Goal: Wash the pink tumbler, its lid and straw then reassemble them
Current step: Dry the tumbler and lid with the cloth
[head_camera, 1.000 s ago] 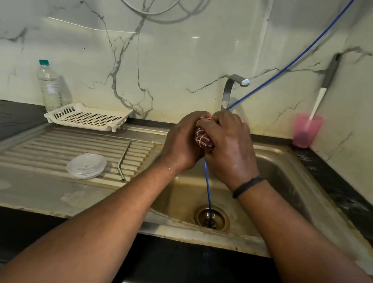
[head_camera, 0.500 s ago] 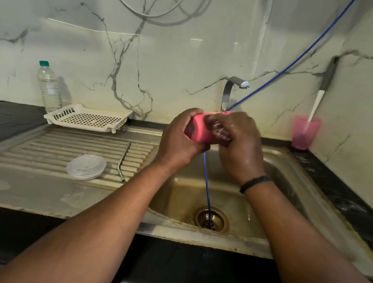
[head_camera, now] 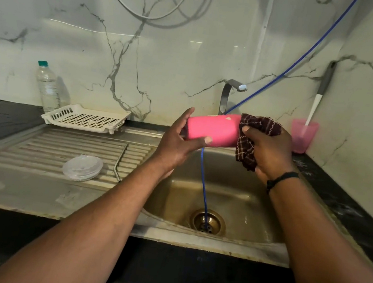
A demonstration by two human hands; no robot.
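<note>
Tumbler (head_camera: pixel 212 129) horizontal over sink (head_camera: pixel 221 192): left hand (head_camera: pixel 179 138) grips base end, right hand (head_camera: pixel 266 148) clutches cloth (head_camera: pixel 254 137) at mouth. Likely rigid, light, slippery wet; hold mid-body.

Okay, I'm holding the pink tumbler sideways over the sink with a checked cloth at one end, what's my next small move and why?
Probably push the dark checked cloth into the pink tumbler's right end and twist. The left hand grips the other end, the right hand holds the cloth bunched against that end, and the clear round lid and bent metal straw wait on the steel draining board.
</note>
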